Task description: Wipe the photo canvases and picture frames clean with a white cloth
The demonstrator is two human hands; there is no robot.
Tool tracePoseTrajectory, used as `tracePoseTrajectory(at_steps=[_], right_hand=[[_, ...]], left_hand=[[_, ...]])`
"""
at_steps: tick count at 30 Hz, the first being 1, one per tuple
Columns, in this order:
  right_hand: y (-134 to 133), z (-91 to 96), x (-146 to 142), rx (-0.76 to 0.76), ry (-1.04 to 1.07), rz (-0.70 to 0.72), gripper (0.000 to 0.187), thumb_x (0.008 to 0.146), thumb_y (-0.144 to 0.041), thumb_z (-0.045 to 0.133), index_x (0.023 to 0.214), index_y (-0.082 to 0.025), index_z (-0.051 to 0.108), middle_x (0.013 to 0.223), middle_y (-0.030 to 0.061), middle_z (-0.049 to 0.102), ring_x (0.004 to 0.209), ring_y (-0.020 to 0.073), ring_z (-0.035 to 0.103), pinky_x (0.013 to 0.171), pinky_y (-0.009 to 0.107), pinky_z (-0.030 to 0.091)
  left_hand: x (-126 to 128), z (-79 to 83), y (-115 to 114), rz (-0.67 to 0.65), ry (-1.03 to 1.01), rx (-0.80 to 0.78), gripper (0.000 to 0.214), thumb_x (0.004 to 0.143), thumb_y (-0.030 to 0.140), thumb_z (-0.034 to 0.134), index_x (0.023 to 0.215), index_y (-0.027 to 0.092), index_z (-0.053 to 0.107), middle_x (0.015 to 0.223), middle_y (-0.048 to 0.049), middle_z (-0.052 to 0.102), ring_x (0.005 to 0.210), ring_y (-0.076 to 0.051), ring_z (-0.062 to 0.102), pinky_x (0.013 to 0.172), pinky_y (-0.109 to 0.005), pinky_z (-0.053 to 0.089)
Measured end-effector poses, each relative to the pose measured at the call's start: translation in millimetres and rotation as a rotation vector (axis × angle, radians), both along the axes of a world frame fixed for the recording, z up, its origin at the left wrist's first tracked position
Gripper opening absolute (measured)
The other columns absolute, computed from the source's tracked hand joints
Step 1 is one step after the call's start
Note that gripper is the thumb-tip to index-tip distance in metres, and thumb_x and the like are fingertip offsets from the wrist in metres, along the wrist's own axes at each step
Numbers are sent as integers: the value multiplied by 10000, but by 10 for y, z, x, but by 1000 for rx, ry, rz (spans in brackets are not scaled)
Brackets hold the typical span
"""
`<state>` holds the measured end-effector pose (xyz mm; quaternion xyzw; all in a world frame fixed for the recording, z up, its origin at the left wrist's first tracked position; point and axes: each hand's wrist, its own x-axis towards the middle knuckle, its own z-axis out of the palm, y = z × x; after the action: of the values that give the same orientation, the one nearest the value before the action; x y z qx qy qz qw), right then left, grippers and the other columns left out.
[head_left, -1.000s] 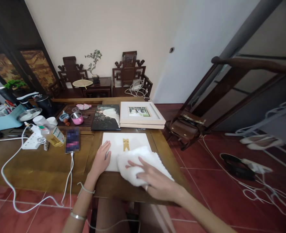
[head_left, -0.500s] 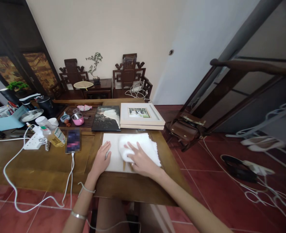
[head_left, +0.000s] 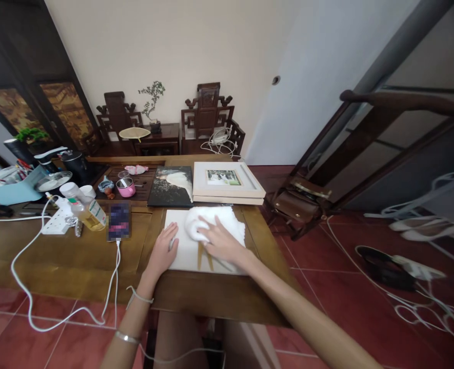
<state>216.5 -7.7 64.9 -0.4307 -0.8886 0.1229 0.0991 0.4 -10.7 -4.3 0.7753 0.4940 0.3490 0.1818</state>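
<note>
A pale flat panel (head_left: 180, 262) with some tan marks lies near the table's front edge. My left hand (head_left: 165, 247) rests on its left side, fingers stretched out and nothing in them. Bunched under my right hand (head_left: 222, 241) is a white cloth (head_left: 230, 219), which the fingers grip and press onto the panel. The cloth covers the panel's upper right part, so most of its picture is hidden.
Beyond the panel lie a dark photo panel (head_left: 171, 185) and stacked white frames (head_left: 227, 196). To the left are a phone (head_left: 119, 220) on a charging cable, a bottle (head_left: 93, 215), a power strip (head_left: 58, 221) and a pink cup (head_left: 125, 188).
My right hand has drawn the cloth slightly left and away from me, uncovering more of the panel's lower part and its tan marks. My left hand stays on the panel.
</note>
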Motion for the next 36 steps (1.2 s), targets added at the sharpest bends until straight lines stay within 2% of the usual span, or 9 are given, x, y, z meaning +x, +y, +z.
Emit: tracePoseTrajectory(at_steps=[3,5,13,16,21,24,27,32,36], right_hand=[[232,-20,-129,53,-46,-34,418,774,-122,429,1162,-94,581,1345,217,482,1373,299,232,1061,605,133],[218,-23,-138,77,-39,-10,409,750,-114,449,1126,-100,608,1362,204,469,1372,295,234,1072,591,125],[-576,2,38,-51,22,211,424,633,-87,473,997,-160,678,1422,119,421,1396,251,168,1129,520,22],[-690,21,51,-97,33,243,426,628,-98,480,1000,-168,675,1423,108,421,1394,243,180,1134,508,20],[-249,9,22,-36,49,127,409,695,-91,445,1046,-147,647,1370,134,483,1378,217,238,1134,485,86],[137,-9,-109,-7,16,-29,408,762,-110,429,1126,-100,611,1310,189,527,1357,251,285,1109,512,137],[288,-25,-295,30,-37,-125,409,786,-135,446,1164,-85,593,1325,218,499,1350,317,276,1071,576,152],[-201,-40,-396,73,-108,13,400,771,-156,486,1148,-144,620,1425,184,387,1357,377,221,1076,613,100],[-738,30,-226,-43,-64,207,393,727,-145,513,1096,-148,648,1438,173,374,1373,369,178,1105,586,75]], left_hand=[[-9,1,7,-5,-10,4,413,887,209,430,1291,184,510,1373,-102,495,1321,-214,399,1118,-476,290],[-11,4,9,-8,-13,1,413,886,215,435,1290,189,512,1369,-99,500,1317,-217,406,1116,-476,295],[10,16,-12,-3,-10,2,418,888,206,424,1299,195,503,1378,-93,490,1320,-210,400,1117,-482,288],[16,28,-16,-7,5,-14,419,889,208,417,1298,175,502,1383,-102,484,1327,-213,390,1120,-481,284],[13,20,-5,-7,5,-9,414,890,214,422,1293,175,506,1376,-111,490,1322,-226,396,1114,-497,287],[8,4,1,-16,-7,16,412,894,221,422,1297,188,504,1370,-107,498,1319,-226,402,1109,-490,301],[3,-10,2,-11,8,17,427,914,229,386,1332,188,464,1396,-105,469,1333,-218,380,1116,-483,292],[-5,-22,-4,-28,66,9,456,940,213,303,1387,180,380,1452,-106,388,1366,-212,319,1125,-479,272],[1,-11,-14,-37,122,2,450,946,215,275,1377,162,393,1448,-116,393,1370,-210,309,1126,-473,265]])
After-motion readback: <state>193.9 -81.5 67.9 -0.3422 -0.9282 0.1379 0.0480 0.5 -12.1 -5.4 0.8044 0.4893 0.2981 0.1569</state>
